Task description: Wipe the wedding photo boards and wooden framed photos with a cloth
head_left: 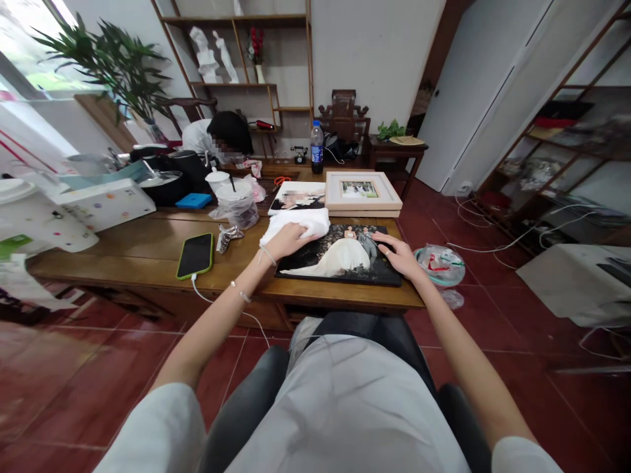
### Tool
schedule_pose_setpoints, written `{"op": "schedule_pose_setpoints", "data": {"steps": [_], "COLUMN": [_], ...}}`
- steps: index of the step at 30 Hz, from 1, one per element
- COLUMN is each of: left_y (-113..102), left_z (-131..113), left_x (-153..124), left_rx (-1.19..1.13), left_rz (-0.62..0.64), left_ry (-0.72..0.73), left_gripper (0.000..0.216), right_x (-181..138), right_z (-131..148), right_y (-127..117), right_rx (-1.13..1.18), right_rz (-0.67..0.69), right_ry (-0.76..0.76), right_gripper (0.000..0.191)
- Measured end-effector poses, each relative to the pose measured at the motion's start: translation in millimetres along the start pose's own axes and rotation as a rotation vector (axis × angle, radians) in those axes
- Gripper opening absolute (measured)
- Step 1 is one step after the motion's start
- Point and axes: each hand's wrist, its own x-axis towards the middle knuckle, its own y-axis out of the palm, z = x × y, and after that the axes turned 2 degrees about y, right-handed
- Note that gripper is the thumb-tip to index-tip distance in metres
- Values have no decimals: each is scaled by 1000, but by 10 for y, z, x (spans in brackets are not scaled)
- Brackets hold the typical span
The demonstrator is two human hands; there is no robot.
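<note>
A large dark photo panel point(340, 261) with a couple in wedding dress lies flat at the near edge of the wooden table point(148, 253). My left hand point(286, 240) presses on a folded white cloth point(298, 223) at the panel's upper left corner, fingers curled over it. My right hand point(397, 253) lies flat on the panel's right side, fingers spread.
A framed photo point(362, 192) and another print point(298, 197) lie behind the panel. A phone in a green case point(196, 255) with a cable, a plastic container point(238, 202), a bottle point(316, 148) and boxes stand left and behind. Another person point(219, 136) bends at the far side.
</note>
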Motion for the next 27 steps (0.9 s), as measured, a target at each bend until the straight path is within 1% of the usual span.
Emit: {"op": "schedule_pose_setpoints", "data": {"steps": [4,7,10,12,14,16,18,20,24,27], "left_y": [-50,-133,-217,-257,-280,-286,-273,-238,-106,9], "left_z": [-368,-627,-867,-982,-1027,-992,-888,-735,-370,-130], "left_x": [-346,-689,-1014,-1151,-1190,-1130,-984,-774,-261,70], "left_rx": [60,89,84,72,68,68,66,58,15,15], "left_rz": [51,94,131,158,172,169,154,141,123,60], "left_ry": [58,115,141,176,205,201,177,158,151,143], "left_gripper": [44,41,38,34,33,34,38,42,46,46], "right_x": [-1,3,8,10,12,12,11,9,5,3], "right_z": [-16,-23,-22,-18,-10,1,10,14,2,-9], "right_y": [3,7,6,2,-4,-8,-10,-7,1,2], "right_rx": [1,11,16,15,13,12,17,22,20,18], "right_rz": [1,-8,1,3,2,5,11,15,7,7], "right_ry": [-13,-7,-3,-7,-7,-1,3,2,-1,1], "right_gripper": [31,30,30,30,30,30,30,30,30,30]}}
